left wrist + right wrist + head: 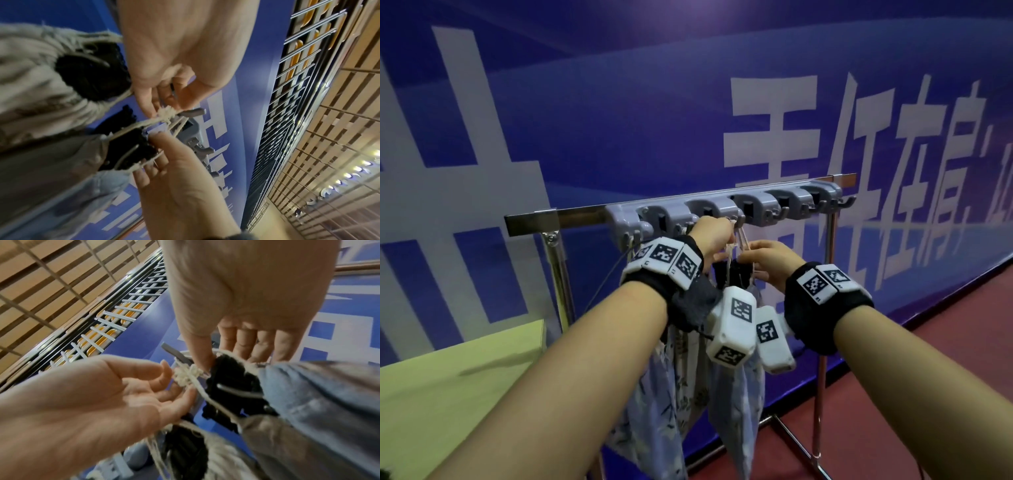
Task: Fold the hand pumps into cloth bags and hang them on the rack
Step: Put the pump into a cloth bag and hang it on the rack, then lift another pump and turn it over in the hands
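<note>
Pinching the drawstring knot (pixel 165 113) at a hook (pixel 193 112) in the left hand (pixel 714 236), gripping cords (pixel 127 132) just below in the right hand (pixel 770 262), above the hanging cloth bag (pixel 736 411).

Rack rail (pixel 530 222): polished metal, shiny.
Hook strip (pixel 756 205): grey plastic, smooth, dull sheen.
Cloth bags (pixel 736 411): thin printed cloth, matt, creased.
Drawstrings (pixel 164 113): rough twisted cord, frayed.
Banner (pixel 619 120): smooth, faintly glossy.
Floor (pixel 969 325): matt, smooth.

Cloth bags (pixel 736 411) cut off below (head view).
</note>
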{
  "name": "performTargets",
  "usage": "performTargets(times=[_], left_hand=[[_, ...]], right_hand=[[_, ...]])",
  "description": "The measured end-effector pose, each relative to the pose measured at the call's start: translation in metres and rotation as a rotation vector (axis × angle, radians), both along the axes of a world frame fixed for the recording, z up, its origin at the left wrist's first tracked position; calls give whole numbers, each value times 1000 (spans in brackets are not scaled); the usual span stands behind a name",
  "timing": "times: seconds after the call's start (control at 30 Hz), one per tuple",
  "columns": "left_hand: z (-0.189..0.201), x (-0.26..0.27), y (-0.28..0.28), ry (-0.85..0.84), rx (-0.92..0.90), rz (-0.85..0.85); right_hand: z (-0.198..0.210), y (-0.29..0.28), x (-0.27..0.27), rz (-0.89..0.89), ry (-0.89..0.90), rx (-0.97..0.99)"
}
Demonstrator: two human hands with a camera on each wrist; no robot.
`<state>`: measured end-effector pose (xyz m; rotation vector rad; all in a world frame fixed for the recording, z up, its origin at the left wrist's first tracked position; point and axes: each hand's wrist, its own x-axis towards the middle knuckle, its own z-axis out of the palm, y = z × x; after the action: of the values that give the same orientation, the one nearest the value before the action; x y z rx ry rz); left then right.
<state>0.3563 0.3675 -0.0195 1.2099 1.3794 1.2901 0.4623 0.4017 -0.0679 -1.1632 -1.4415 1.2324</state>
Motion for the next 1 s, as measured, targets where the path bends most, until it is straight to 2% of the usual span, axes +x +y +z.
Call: performTargets(times=[0.2,0.43,0.63,1.0], left_hand=[[10,-10,-39,160,-19,-108],[23,-52,-99,266,48,-87],[25,-90,-146,293,62,-45],[11,-174,-224,258,54,99]], right_hand=[[11,-25,-3,-122,-44,-23],[32,-76,-10,-267,-70,-34],[32,-121,-38,-153,-88,-22],[27,-200,-137,39,-124,-36]])
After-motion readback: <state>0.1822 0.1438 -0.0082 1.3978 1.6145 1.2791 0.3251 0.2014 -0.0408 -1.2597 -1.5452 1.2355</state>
